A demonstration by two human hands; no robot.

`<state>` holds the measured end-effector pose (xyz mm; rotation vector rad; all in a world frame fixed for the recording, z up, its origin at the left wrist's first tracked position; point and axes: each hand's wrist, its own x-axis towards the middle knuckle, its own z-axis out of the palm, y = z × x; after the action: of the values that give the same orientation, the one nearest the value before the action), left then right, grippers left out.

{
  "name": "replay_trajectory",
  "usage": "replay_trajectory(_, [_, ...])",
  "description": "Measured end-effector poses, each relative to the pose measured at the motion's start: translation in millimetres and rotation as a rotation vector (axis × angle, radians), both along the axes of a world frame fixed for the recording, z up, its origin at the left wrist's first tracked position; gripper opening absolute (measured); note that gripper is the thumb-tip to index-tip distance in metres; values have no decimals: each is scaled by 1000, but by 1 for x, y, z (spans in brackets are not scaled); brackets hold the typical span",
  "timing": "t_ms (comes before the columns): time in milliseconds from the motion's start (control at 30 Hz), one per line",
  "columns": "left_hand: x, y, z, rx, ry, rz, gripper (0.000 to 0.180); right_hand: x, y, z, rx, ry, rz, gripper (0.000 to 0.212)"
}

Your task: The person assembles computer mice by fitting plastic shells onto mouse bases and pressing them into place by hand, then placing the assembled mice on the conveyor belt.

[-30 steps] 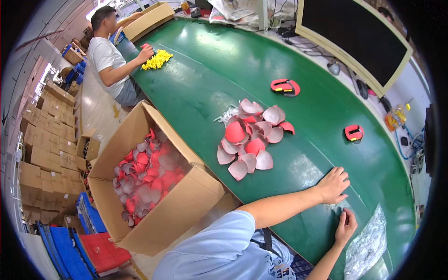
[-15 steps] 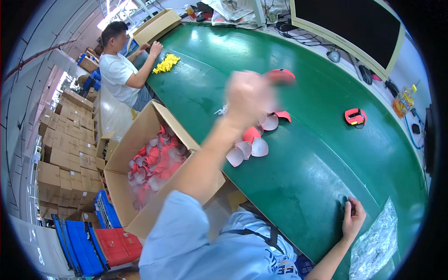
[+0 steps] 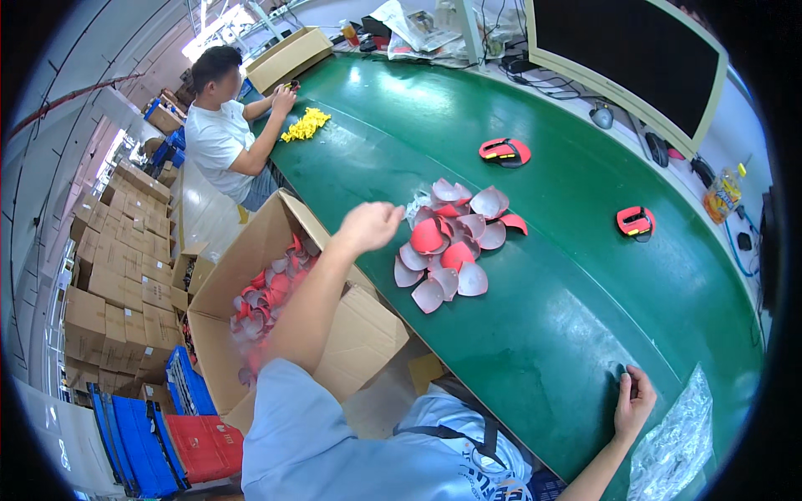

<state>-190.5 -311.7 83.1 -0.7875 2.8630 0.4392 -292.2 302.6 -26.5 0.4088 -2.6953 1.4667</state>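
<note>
My left hand [image 3: 373,227] is above the table's near edge, its fingers drawn together; whatever may be in them is hidden. Just past its fingertips are small clear whitish pieces [image 3: 417,204]. Right of it lies a loose pile of curved red shells [image 3: 458,254] with pale grey insides. Beyond the pile sits a red and black computer mouse [image 3: 505,152] with yellow trim; a similar mouse [image 3: 637,223] is farther right. My right hand [image 3: 635,402] rests on the table at the lower right, fingers loosely bent, thumb apart, with nothing visibly held.
An open cardboard box [image 3: 368,338] of similar shells stands left of the green table [image 3: 551,334], under my left forearm. Crumpled clear plastic [image 3: 673,438] lies beside my right hand. A seated person [image 3: 225,138] works by a yellow heap [image 3: 306,124]. A monitor [image 3: 622,67] stands behind.
My left hand has swung back toward me and left, from near the farther mouse and above the shells, uncovering the pile. My right hand has stayed in place. The view has shifted slightly.
</note>
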Motion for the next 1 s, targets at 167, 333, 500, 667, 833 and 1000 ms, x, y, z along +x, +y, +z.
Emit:
replay_trajectory(167, [4,-54,-26,-296,139,-455,89,-5,3,-4,58,44,7,19])
replay_trajectory(333, [-24,-59,-36,-241,130,-462,114,-7,8,-8,134,129,11,18])
replay_trajectory(500, [-41,-64,-42,-227,188,-691,113,-8,14,-12,159,94,-21,18])
replay_trajectory(667, [-61,-66,-44,-273,254,-841,106,-9,18,-15,179,163,-55,15])
replay_trajectory(833, [-54,-68,-58,-173,357,-822,99,-7,14,-13,229,183,-68,15])
replay_trajectory(1000, [-73,-69,-55,-234,445,-889,97,-5,20,-6,297,158,-89,15])
